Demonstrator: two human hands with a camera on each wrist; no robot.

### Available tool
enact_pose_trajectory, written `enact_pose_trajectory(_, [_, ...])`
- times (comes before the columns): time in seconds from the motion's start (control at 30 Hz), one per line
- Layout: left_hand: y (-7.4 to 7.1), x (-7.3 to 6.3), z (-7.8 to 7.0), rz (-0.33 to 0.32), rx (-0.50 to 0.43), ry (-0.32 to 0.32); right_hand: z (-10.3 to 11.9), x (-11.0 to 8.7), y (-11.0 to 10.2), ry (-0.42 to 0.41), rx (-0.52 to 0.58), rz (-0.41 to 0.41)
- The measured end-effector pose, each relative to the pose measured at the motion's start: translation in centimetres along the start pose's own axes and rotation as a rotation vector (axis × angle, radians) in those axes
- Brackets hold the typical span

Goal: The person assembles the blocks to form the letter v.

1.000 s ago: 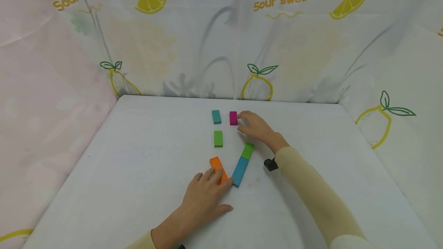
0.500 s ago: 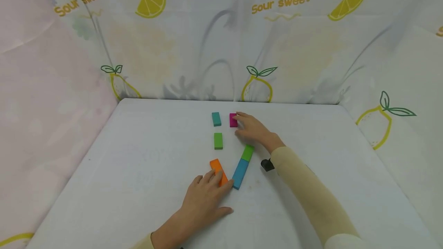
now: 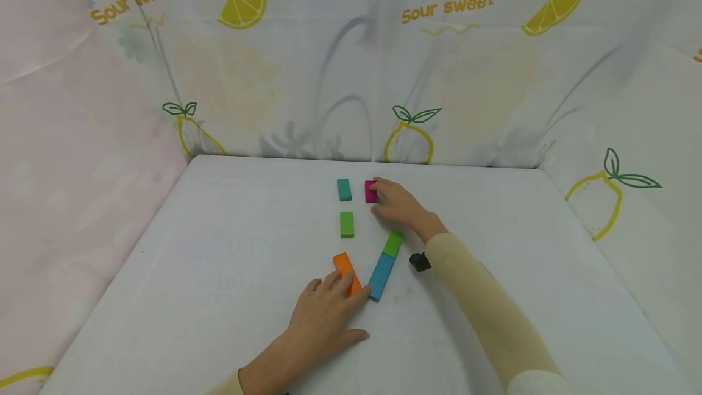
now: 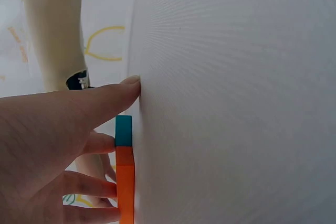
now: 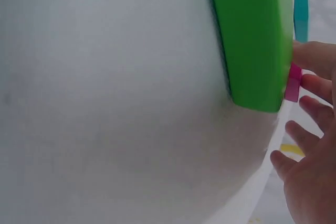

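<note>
In the head view, the left hand [image 3: 323,316] lies with fingers extended over an orange block [image 3: 342,261], its index fingertip at the near end of a blue block [image 3: 381,277]. A green block [image 3: 393,242] continues the blue one, so these slanted pieces make a V with the orange. The left wrist view shows fingertips against the orange block's side [image 4: 125,182]. Farther back, the right hand [image 3: 403,203] reaches a magenta block [image 3: 370,192]; its index finger overlaps the block and its thumb is by the near end. The other fingers are spread in the right wrist view.
A teal block [image 3: 344,190] lies left of the magenta one, with another green block [image 3: 347,224] nearer. All rest on a white table [image 3: 219,249], backed by a lemon-print cloth [image 3: 307,78]. A black wrist device [image 3: 420,262] hangs under the right sleeve.
The right hand has shifted slightly left, its index finger going from beside the magenta block to over it. The left hand stays on the orange block. The head view has tilted slightly.
</note>
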State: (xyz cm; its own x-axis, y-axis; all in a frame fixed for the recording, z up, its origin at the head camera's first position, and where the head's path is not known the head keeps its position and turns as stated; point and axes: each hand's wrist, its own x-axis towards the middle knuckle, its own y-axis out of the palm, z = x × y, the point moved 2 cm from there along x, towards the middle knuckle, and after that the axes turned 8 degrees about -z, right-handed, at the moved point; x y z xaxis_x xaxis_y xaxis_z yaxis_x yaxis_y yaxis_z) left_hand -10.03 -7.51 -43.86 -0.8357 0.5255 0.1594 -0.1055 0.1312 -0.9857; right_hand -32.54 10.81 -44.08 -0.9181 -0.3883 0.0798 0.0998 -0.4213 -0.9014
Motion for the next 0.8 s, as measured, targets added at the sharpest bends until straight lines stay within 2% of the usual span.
enact_pose_trajectory(0.37, [-0.08, 0.01, 0.03, 0.003, 0.0, 0.001, 0.34, 0.69, 0.27, -0.001, 0.032, -0.016])
enact_pose_trajectory(0.8, [0.11, 0.05, 0.06, -0.009, 0.007, 0.005, 0.51, 0.35, -0.21, -0.016, 0.053, -0.05])
